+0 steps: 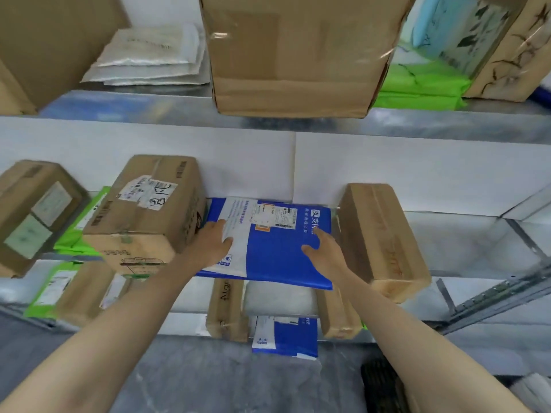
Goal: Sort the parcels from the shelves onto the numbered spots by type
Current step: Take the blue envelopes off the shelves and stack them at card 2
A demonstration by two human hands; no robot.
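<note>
our left hand [213,244] and right hand [323,253] lie flat on the blue mailer [268,251], fingers spread. it sits between the left box [143,216] and right box [384,239].

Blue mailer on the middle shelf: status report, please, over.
Left hand and right hand both flat on blue mailer. Mailer on shelf, front edge overhanging. Labelled cardboard box close left, plain cardboard box close right.
</note>
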